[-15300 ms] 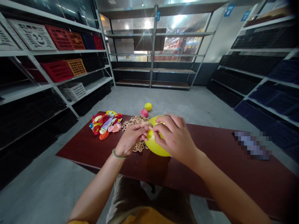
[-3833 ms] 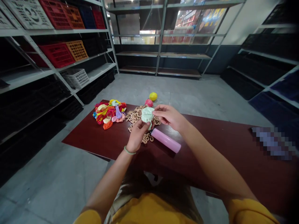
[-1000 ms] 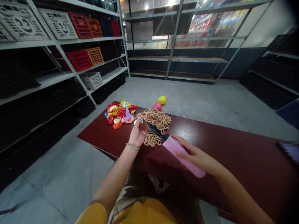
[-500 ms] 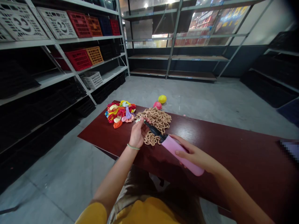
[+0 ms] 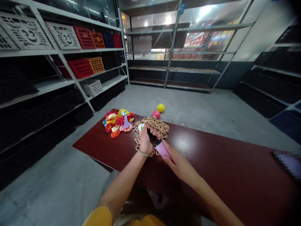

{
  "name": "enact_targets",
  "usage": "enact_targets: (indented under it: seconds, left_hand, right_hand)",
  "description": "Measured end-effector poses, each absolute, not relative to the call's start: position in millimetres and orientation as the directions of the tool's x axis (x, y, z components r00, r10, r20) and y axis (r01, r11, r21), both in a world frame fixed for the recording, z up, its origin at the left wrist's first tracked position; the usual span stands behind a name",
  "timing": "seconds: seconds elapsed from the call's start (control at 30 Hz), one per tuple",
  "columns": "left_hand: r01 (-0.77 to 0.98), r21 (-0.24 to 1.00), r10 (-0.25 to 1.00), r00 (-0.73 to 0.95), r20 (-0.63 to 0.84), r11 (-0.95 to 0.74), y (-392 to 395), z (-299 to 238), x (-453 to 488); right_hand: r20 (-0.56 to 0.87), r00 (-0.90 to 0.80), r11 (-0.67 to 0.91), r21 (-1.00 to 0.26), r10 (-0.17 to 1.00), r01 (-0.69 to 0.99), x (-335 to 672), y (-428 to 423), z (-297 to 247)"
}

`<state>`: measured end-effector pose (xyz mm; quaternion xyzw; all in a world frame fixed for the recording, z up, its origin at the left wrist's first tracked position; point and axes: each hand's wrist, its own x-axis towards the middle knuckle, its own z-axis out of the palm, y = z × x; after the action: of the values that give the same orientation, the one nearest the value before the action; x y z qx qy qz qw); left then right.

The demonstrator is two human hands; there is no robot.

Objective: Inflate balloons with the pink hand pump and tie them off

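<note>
A pink balloon pump (image 5: 162, 151) with a black nozzle is held between my two hands over the table. My left hand (image 5: 145, 143) is closed around the black nozzle end, where a pale mint balloon (image 5: 141, 126) shows at the fingertips. Whether the balloon's neck sits fully over the nozzle is hidden by the fingers. My right hand (image 5: 178, 164) is wrapped around the pink barrel. Just behind my left hand lies a heap of tan chain (image 5: 161, 128). Left of it is a pile of colourful uninflated balloons (image 5: 124, 121).
The dark red table (image 5: 211, 157) stretches right, where a pixelated object (image 5: 288, 163) lies. Beyond its far edge are a pink inflated balloon (image 5: 155, 114) and a yellow one (image 5: 161, 108). Shelves with crates (image 5: 81, 68) stand left; a metal rack (image 5: 188, 69) is behind.
My right hand has moved up and left, bringing the pump's barrel closer to my left hand. The barrel looks much shorter now. My left hand has turned over the nozzle, and the camera view has shifted.
</note>
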<state>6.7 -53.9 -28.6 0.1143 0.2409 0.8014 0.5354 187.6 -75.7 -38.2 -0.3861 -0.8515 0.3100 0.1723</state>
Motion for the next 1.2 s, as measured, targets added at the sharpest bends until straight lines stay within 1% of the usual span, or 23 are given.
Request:
enact_targets:
  seconds: [0.13,0.2,0.27,0.33,0.4,0.5,0.57,0.67,0.73,0.83,0.9,1.0,1.1,1.2]
  left_hand:
    - [-0.805,0.517,0.925,-0.374,-0.061,-0.291,-46.9,-28.1,4.0]
    - [-0.786,0.545,0.912,-0.401,-0.087,-0.293,-47.5,-26.9,-2.6]
    - [-0.764,0.559,0.888,-0.448,-0.102,-0.322,-49.6,-24.2,-14.5]
    - [-0.742,0.553,0.857,-0.507,-0.092,-0.379,-52.1,-19.9,-31.5]
    - [-0.714,0.535,0.819,-0.569,-0.068,-0.452,-54.5,-14.3,-50.7]
    - [-0.691,0.519,0.792,-0.609,-0.041,-0.504,-57.2,-5.2,-73.8]
    - [-0.687,0.503,0.782,-0.622,-0.034,-0.524,-58.4,0.4,-80.6]
    - [-0.69,0.467,0.775,-0.632,-0.016,-0.553,-59.6,6.8,-75.9]
    - [-0.703,0.452,0.79,-0.613,0.004,-0.548,-60.5,9.6,-64.5]
    - [-0.739,0.463,0.844,-0.534,0.04,-0.49,-63.6,11.4,-40.6]
    - [-0.748,0.496,0.876,-0.479,0.059,-0.442,-67.2,10.4,-24.7]
    - [-0.719,0.585,0.902,-0.427,0.056,-0.377,-73.4,5.9,-7.1]
    - [-0.701,0.636,0.919,-0.393,0.035,-0.324,-77.1,-0.1,1.3]
    - [-0.723,0.615,0.924,-0.382,0.024,-0.315,-76.0,-2.9,3.6]
  right_hand:
    - [-0.013,-0.584,0.42,-0.682,0.812,0.599,173.8,-84.4,-35.9]
    - [-0.067,-0.57,0.381,-0.679,0.819,0.627,168.4,-89.0,-34.4]
    - [-0.078,-0.575,0.388,-0.664,0.814,0.639,167.6,-93.6,-33.7]
    - [-0.036,-0.597,0.45,-0.622,0.802,0.641,172.9,-97.7,-34.6]
    - [-0.001,-0.615,0.514,-0.549,0.788,0.659,183.6,-101.3,-37.9]
    - [0.018,-0.602,0.549,-0.433,0.799,0.715,202.9,-105.8,-46.7]
    - [0.078,-0.594,0.572,-0.391,0.801,0.721,213.0,-108.4,-53.2]
    - [0.185,-0.577,0.601,-0.364,0.795,0.711,219.0,-111.4,-60.0]
    - [0.206,-0.564,0.597,-0.378,0.8,0.708,216.7,-112.2,-61.2]
    - [0.177,-0.557,0.568,-0.463,0.811,0.68,206.8,-111.6,-58.1]
    - [0.168,-0.556,0.549,-0.534,0.814,0.643,198.8,-110.5,-53.9]
    - [0.174,-0.553,0.528,-0.616,0.815,0.584,189.1,-109.3,-48.0]
    - [0.149,-0.55,0.498,-0.658,0.822,0.565,184.3,-110.0,-45.7]
    - [0.097,-0.546,0.458,-0.677,0.832,0.577,185.1,-113.3,-46.9]
